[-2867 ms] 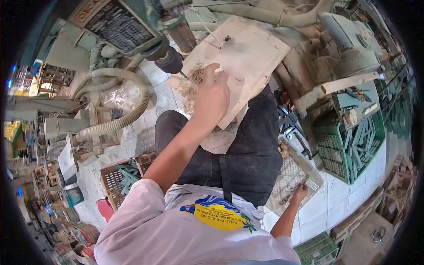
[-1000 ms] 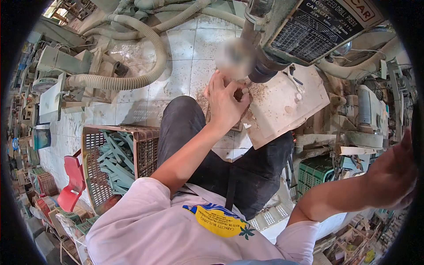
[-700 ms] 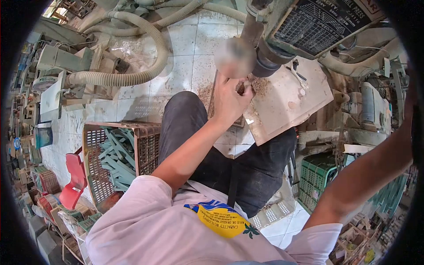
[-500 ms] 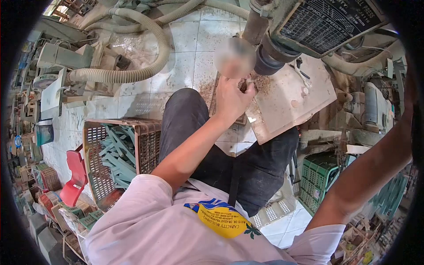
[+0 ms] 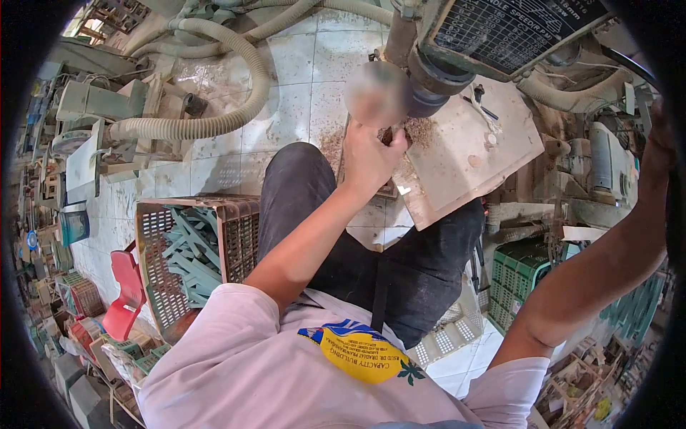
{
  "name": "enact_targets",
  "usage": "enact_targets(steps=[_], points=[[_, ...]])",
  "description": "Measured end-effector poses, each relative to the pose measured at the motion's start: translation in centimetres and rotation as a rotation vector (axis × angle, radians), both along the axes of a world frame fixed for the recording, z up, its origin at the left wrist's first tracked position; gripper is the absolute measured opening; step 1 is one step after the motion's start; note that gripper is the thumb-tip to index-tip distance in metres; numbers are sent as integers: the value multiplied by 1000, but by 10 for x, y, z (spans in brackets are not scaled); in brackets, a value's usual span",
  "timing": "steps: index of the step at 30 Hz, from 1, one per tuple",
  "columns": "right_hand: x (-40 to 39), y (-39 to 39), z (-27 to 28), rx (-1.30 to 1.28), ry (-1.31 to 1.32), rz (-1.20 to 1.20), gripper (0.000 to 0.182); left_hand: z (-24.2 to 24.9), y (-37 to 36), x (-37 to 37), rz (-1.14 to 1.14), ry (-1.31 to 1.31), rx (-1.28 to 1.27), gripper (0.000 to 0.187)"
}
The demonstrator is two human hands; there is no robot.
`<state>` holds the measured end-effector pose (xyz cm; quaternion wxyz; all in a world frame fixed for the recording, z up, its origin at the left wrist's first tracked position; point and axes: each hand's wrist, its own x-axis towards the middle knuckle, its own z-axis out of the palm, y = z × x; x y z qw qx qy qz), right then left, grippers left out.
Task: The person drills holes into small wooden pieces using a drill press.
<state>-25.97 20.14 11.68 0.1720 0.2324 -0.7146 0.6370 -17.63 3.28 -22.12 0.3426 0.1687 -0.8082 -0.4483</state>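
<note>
My left hand [image 5: 373, 154] is under the drill press chuck area, at the edge of a dusty board [image 5: 475, 154] covered in wood shavings. Its thumb and fingers curl toward each other around something dark that I cannot make out; a blurred patch covers the fingertips. Just above and right of it hangs the dark round spindle part of the drill press [image 5: 436, 82]. My right arm reaches up along the right side, and my right hand [image 5: 662, 132] sits at the dark rim of the view, its fingers mostly hidden.
A plastic crate [image 5: 239, 239] of grey-green strips [image 5: 191, 250] stands by my left knee, beside a red chair [image 5: 125, 293]. A ribbed hose [image 5: 193, 127] curves over the tiled floor [image 5: 286, 107]. Green crates [image 5: 516, 282] stand at right. Shavings lie around the board.
The view has shifted slightly, so the drill press appears a little higher and farther left. More of my right hand shows at the right edge. My left hand keeps nearly the same pose.
</note>
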Motion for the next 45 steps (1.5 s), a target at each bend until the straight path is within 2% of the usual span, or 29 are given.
enact_targets(steps=[4, 5, 7, 8, 10, 11, 13, 14, 16, 17, 19, 22, 25, 28, 31, 34, 37, 43, 45], points=[[-21, 9, -13, -139, -18, -106, 32, 0, -1, 0, -4, -3, 9, 18], [-56, 33, -20, 110, 398, -71, 30, 0, -2, 0, -9, 2, -3, 17], [-50, 29, -19, 362, 812, -33, 28, 1, -2, 1, -3, -5, 0, 17], [-25, 29, -17, 233, 505, 126, 27, 2, -2, 1, 1, -14, 4, 17], [-29, 31, -15, 102, 197, 280, 27, 0, -2, 0, 0, -7, 1, 17], [-67, 45, -18, 310, 646, 227, 28, -1, -2, 0, -1, 0, -2, 17], [-64, 31, -16, 515, 1100, 161, 31, -1, -2, 0, 7, -2, -12, 17], [-42, 25, -18, 246, 707, 157, 33, 0, -2, 0, 13, -7, -22, 18], [-27, 21, -20, -17, 310, 149, 35, 0, -2, 0, 7, -3, -21, 18], [-31, 29, -22, 12, 276, 237, 36, 0, -3, 0, -2, -2, -20, 18], [-29, 31, -26, 40, 242, 323, 38, -2, -3, 0, -9, -6, -16, 20], [-18, 26, -32, 6, 275, 152, 38, 0, -3, 1, -19, -20, -5, 21], [-14, 23, -32, 113, 366, 119, 39, 2, -2, 1, -6, -21, -2, 20], [-13, 21, -36, 39, 292, -48, 41, 3, -2, 1, 7, -14, -14, 19], [-21, 28, -38, -26, 295, 124, 41, 1, -2, 1, 8, -15, -20, 19], [-20, 26, -36, 70, 361, 98, 41, 3, -2, 0, 5, -14, -7, 19], [-25, 25, -32, -15, 344, 179, 41, 2, -1, 0, 8, -10, 4, 19], [-21, 26, -27, 160, 404, 165, 41, 5, 0, 1, 18, -15, 11, 19], [-13, 21, -26, 11, 245, 162, 41, 4, -1, 1, 21, -11, 0, 19]])
